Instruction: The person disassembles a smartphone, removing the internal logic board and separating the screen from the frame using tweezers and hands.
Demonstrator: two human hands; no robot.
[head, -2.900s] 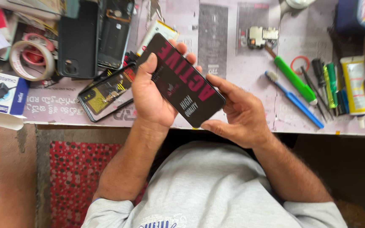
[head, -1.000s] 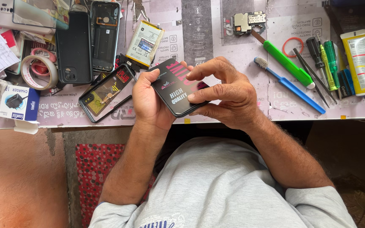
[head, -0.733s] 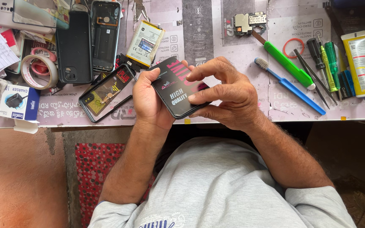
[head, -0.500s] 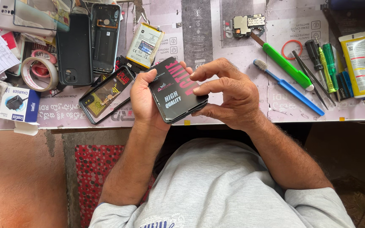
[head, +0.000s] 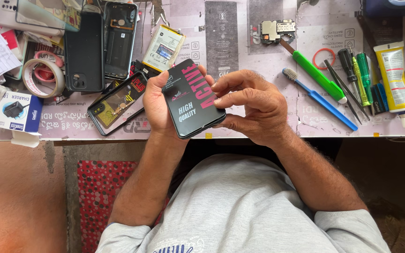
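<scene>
Black phone (head: 193, 100) with pink and white print on its face sits tilted above the near edge of the workbench (head: 258, 126), held between both hands over the person's lap. Left hand (head: 158, 100) cradles it from the left side and underneath, thumb on the upper left edge, fingers wrapped behind and closed on the phone. Right hand (head: 254, 107) grips the right side, thumb under the lower right edge, fingertips (head: 217, 101) curled onto the printed face near the pink letters, so both hands are clamped on the phone. Just left of the left hand, an open phone frame (head: 117, 104) lies tilted on the bench, yellowish inside. Above it a dark back cover (head: 84, 51) and a stripped phone shell (head: 120, 40) lie side by side, a battery (head: 164, 48) just right of them. Roll of tape (head: 43, 74) and a small blue-and-white charger box (head: 18, 114) sit at far left. Right of the hands: blue toothbrush (head: 322, 100), green-handled tool (head: 317, 75), small circuit board (head: 277, 30) above it, red rubber ring (head: 324, 58), several screwdrivers (head: 359, 77) near each other, yellow tube (head: 393, 77) at far right. Grey sleeves and shirt (head: 240, 206) fill the lower frame; red patterned mat (head: 99, 187) on the floor at lower left.
</scene>
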